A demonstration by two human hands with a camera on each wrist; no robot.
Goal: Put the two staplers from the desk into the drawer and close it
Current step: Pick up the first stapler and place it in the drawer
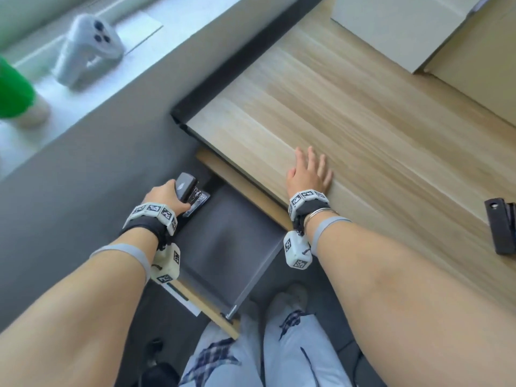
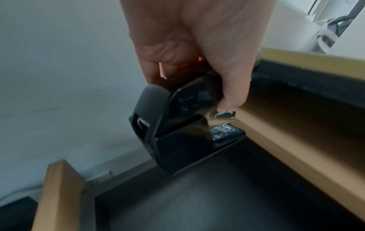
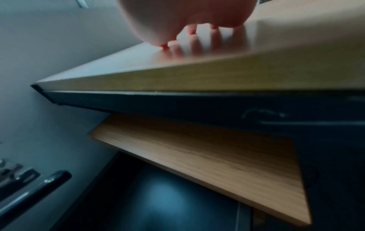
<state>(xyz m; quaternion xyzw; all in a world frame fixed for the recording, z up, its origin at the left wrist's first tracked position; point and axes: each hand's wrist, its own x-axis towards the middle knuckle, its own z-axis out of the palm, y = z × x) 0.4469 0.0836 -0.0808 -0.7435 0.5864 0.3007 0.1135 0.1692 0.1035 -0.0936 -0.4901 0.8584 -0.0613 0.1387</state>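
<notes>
Nearest to you, the drawer (image 1: 223,247) stands pulled out below the desk (image 1: 349,129), its dark floor bare across the near and middle area, with the pale wood front panel at the edge closest to your legs. At the far left corner of that drawer, your left hand (image 1: 163,195) grips the first stapler (image 1: 187,188) from above, thumb and fingers curled round its black upper body; the left wrist view shows the base (image 2: 199,150) angled down over the drawer floor, close to the wooden side wall, and whether it already touches the floor cannot be told. The metal staple channel shows between top and base. Your right hand (image 1: 310,171) lies flat on the desk top just past its front edge, fingers straight and spread, holding nothing. The second stapler (image 1: 501,227), also black, lies on the desk well to the right of that hand, near the front edge and partly cut off by the frame. Farther back on the desk sits a pale flat box (image 1: 396,26). Beyond the desk's left end, a white handheld device (image 1: 89,48) and a green object (image 1: 14,90) rest on the window ledge
</notes>
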